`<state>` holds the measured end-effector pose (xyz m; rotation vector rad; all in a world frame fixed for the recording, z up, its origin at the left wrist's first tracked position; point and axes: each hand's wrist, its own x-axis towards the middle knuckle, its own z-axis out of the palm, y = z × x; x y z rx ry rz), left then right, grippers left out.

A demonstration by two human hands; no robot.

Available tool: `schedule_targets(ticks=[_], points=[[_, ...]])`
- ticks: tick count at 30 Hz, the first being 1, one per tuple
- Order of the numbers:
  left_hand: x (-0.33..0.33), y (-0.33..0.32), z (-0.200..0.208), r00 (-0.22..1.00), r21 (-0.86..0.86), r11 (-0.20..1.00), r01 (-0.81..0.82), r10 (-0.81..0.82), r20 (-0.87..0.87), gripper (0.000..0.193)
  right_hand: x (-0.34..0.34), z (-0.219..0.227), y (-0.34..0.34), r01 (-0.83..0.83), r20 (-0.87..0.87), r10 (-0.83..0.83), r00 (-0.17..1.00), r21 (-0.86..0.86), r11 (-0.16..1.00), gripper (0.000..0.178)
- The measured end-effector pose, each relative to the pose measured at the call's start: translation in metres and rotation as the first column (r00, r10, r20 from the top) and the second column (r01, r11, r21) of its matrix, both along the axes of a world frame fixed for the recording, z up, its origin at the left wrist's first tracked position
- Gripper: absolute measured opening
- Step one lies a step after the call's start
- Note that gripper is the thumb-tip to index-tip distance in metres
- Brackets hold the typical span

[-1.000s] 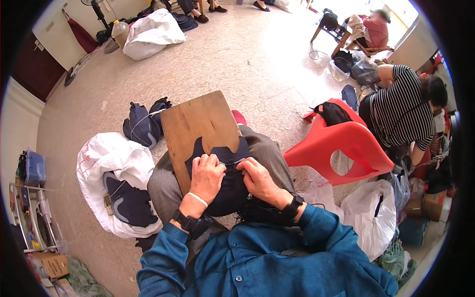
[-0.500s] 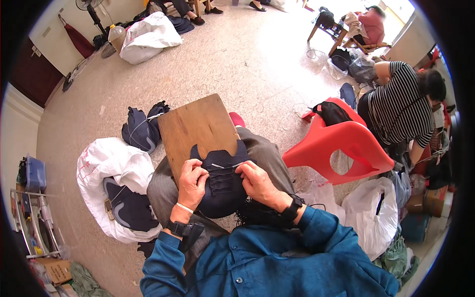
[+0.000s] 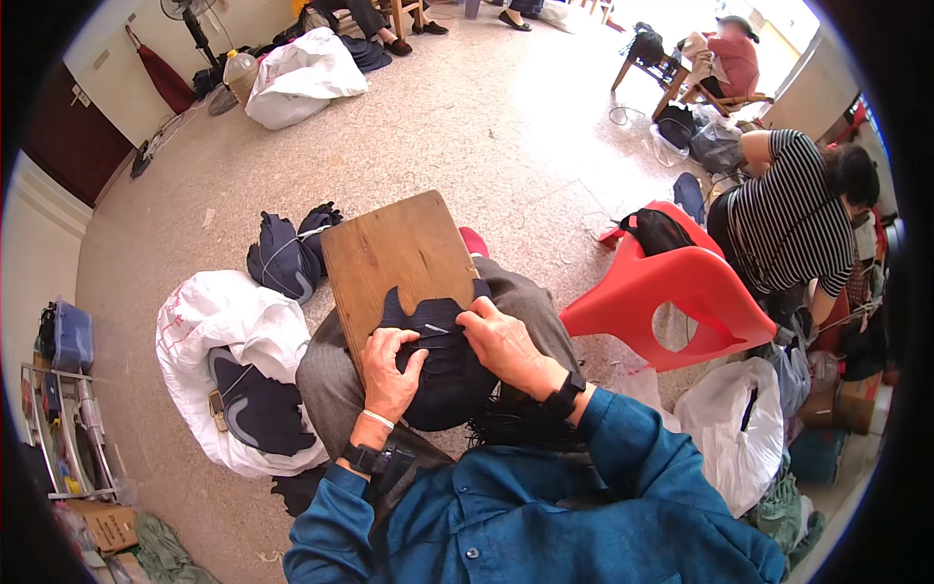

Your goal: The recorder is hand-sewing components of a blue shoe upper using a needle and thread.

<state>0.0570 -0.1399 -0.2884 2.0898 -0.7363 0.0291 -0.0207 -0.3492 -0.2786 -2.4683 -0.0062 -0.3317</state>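
Observation:
A dark navy shoe upper (image 3: 446, 389) lies over my lap, its tongue end resting on a wooden board (image 3: 397, 243). Dark lacing crosses its middle, and a white lace tip (image 3: 435, 329) shows between my hands. My left hand (image 3: 393, 368) pinches the upper's left eyelet edge, thumb and fingers curled in. On the opposite edge my right hand (image 3: 504, 343) is closed with its fingertips on the upper near the top eyelets. Whether either one also grips a lace end is hidden by the fingers.
At my left, a white sack (image 3: 190, 336) holds more dark uppers, with a tied bundle of uppers (image 3: 280, 258) beyond it. A red plastic stool (image 3: 632, 302) and white plastic bags (image 3: 735, 419) stand at my right. A person in stripes (image 3: 786, 214) sits bent over nearby.
The lace that stretched between my two hands no longer shows taut. My left hand has moved down slightly along the upper's edge; my right fingers have closed in on the opposite edge.

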Motion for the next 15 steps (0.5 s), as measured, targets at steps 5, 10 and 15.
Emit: schedule_targets(ticks=[5,10,15], points=[[0.0,-0.002,0.001,0.998,-0.012,1.0,-0.013,0.012,-0.06,0.026,0.004,-0.004,-0.005,-0.053,0.009,0.054,0.999,-0.078,0.996,0.014],[0.0,-0.002,0.0,0.999,0.018,1.0,-0.011,0.011,-0.031,0.03,0.006,-0.001,-0.007,-0.057,-0.022,0.055,0.998,-0.128,0.99,0.012],[0.001,0.0,0.001,0.998,0.042,0.999,0.023,-0.021,-0.057,0.035,0.008,-0.002,-0.016,-0.158,0.002,0.16,0.987,-0.136,0.978,0.014]])
